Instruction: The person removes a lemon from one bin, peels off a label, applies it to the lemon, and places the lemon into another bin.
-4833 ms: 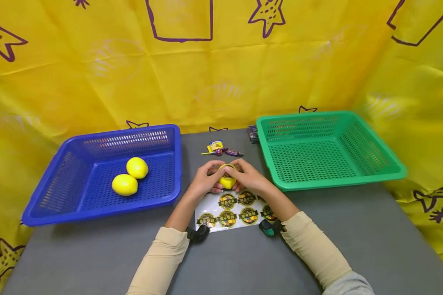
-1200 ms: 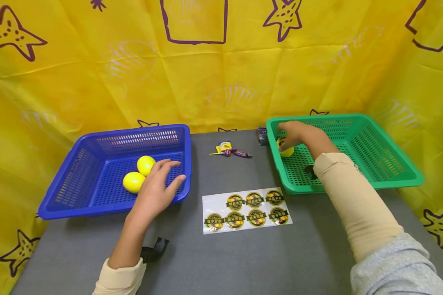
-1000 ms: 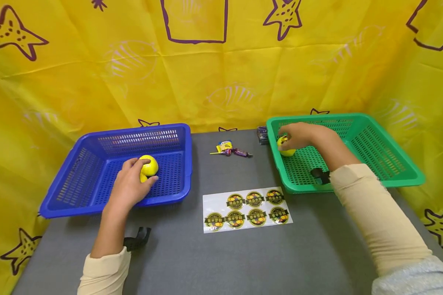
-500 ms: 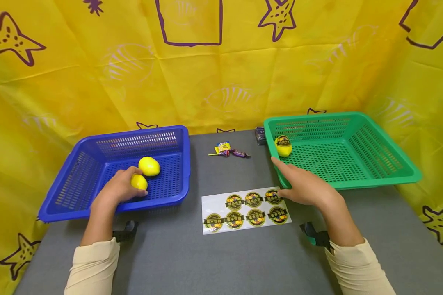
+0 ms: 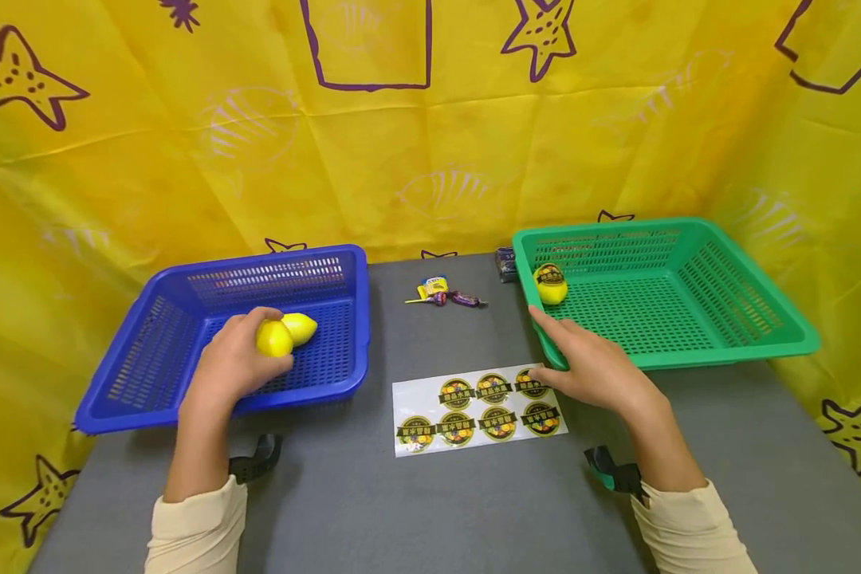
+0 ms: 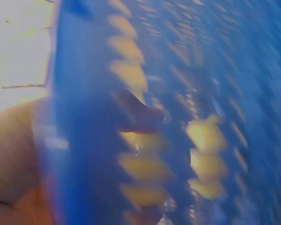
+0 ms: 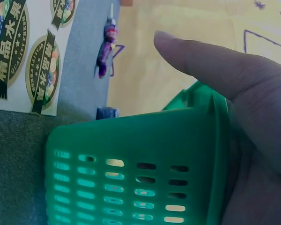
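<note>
My left hand reaches over the front of the blue basket and grips a lemon between thumb and fingers. Right behind it in the basket lies a second lemon. The blurred left wrist view shows yellow fruit only through the basket's slots. My right hand, fingers extended and holding nothing, is at the front left corner of the green basket. Inside that basket, at its left wall, sits a lemon with a round black-and-gold sticker. The thumb overlaps the sticker sheet in the head view.
Behind the sheet lie a yellow candy packet, a lollipop and a purple wrapped candy. A dark wrapped pack stands against the green basket. A yellow patterned cloth hangs behind the grey table.
The stickered lemon, earlier between both hands, was put in the green basket; the right hand let go and drew back. The left hand took a lemon in the blue basket and raised it slightly.
</note>
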### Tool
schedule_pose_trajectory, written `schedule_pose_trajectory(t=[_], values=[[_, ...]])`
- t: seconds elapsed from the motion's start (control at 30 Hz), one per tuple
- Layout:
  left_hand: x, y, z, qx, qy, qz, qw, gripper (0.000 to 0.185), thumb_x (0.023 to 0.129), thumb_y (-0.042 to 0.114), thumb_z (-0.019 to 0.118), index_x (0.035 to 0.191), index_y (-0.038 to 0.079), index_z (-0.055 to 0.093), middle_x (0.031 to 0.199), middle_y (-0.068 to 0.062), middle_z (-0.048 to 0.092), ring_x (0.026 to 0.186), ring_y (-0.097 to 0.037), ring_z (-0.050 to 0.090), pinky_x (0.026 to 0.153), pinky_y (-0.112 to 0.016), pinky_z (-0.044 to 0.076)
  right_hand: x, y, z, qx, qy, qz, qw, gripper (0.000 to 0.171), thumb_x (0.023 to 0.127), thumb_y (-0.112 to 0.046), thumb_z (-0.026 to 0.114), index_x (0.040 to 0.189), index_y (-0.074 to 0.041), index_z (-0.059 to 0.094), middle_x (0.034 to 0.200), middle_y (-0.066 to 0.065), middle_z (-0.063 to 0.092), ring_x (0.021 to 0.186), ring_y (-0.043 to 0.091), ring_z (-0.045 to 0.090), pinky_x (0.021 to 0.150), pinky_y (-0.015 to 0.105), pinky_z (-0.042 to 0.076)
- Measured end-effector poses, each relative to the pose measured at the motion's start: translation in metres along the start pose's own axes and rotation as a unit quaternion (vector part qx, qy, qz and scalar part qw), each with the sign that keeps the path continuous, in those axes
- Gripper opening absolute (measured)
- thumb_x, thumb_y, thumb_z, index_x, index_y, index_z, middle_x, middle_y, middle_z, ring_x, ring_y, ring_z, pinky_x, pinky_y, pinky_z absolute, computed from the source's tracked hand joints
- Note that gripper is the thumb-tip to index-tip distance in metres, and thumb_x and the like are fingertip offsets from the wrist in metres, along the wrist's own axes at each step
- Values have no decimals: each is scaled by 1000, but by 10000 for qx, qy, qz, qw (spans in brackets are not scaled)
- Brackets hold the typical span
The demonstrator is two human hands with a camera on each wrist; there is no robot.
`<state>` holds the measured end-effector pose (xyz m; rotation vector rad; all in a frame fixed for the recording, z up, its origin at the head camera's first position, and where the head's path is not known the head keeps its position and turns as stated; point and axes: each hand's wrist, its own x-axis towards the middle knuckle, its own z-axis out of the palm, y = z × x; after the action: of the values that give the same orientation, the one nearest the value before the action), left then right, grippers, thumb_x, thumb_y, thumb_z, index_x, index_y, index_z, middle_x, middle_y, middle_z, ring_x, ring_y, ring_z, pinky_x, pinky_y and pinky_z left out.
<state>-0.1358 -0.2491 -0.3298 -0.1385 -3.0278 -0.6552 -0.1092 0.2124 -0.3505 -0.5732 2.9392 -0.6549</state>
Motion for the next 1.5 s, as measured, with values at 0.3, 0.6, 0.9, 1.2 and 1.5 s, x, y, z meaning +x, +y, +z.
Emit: schedule_pose_trajectory(t=[0.3,0.6,0.9,1.2,1.5], values=[[-3,91,16,-1249,979,918,9830,60,81,20,81,136,11,58,138,-17,52,117,-36,51,87,-55,46,0,2,5,-391,306,-15,9988,87,90,-38,75,159,-11,29,126,22,58,104,35,62,68,51,52],[24,160,77,-1283,-92,1592,9788,61,85,21,79,141,12,56,143,-15,50,119,-37,54,89,-51,48,4,0,11,-546,443,-112,9975,89,88,-40,76,158,-12,30,123,19,59,92,31,63,57,42,48],[65,154,147,-1093,-677,954,9871,68,83,18,82,143,10,52,138,-18,52,114,-38,55,93,-51,46,3,-1,14,-561,425,-106,9975,87,89,-43,75,158,-12,31,121,18,60,87,27,63,53,37,45],[64,156,158,-1304,-708,765,9860,77,84,15,80,151,11,42,148,-17,42,117,-42,51,97,-51,43,3,-2,11,47,761,-260,9967,87,90,-34,76,159,-11,27,153,20,36,127,39,50,81,55,51],[61,149,158,-1344,-772,967,9832,85,84,21,82,154,8,35,153,-17,37,127,-43,46,107,-52,37,0,-44,18,1007,2045,-2570,9391,43,86,-2,75,128,-6,66,128,4,64,114,19,61,91,38,52]])
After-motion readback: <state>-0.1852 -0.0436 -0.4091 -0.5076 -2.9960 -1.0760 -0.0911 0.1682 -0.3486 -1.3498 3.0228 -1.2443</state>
